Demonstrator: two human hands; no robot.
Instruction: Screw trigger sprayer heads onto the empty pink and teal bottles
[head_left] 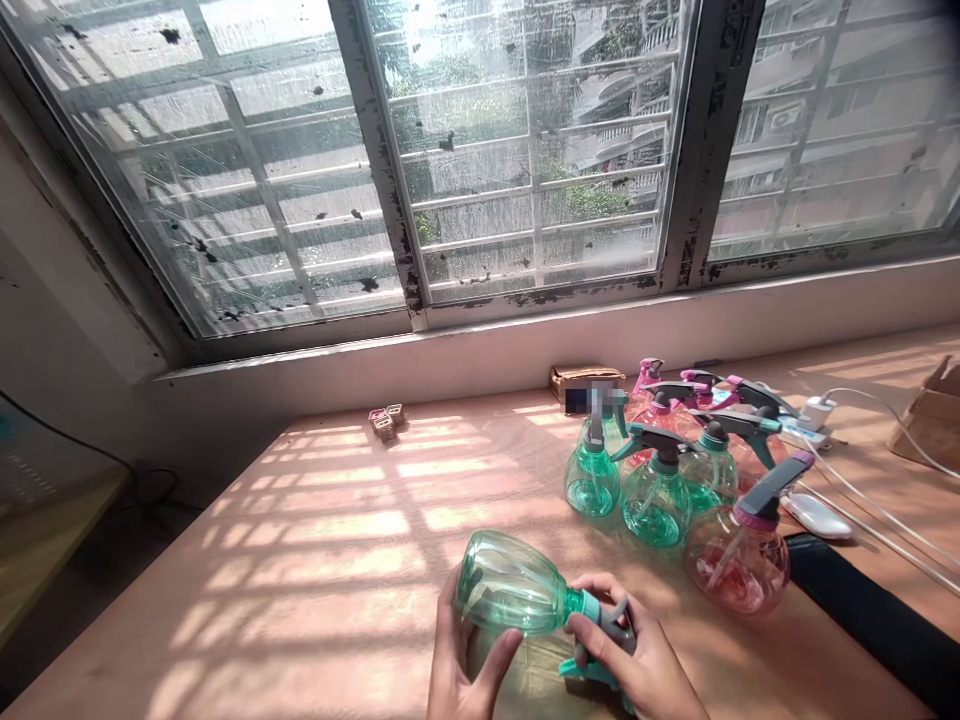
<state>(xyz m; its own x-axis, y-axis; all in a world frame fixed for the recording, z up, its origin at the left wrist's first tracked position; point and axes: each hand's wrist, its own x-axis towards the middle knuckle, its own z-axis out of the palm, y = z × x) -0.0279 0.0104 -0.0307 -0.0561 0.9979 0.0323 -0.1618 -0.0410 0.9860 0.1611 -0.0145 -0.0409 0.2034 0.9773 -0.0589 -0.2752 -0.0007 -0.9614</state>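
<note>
A clear green spray bottle [514,585] lies on its side in the air above the front of the table, its base to the left and its neck to the right. My left hand [480,650] cups the rounded base, thumb in front and fingers partly hidden behind. At the neck, my right hand [637,650] is closed around the teal collar and the grey and teal spray head [619,625]. Part of that head is covered by my fingers. Nearest to my right hand stands a pink spray bottle [739,560] with a grey and pink head.
Several green spray bottles [655,505] and pink ones stand grouped at the right. Beyond them are a cardboard box [934,410], white cables and a white charger [816,412]. A black flat case [877,620] lies at the right edge. Small blocks [386,420] sit near the window wall.
</note>
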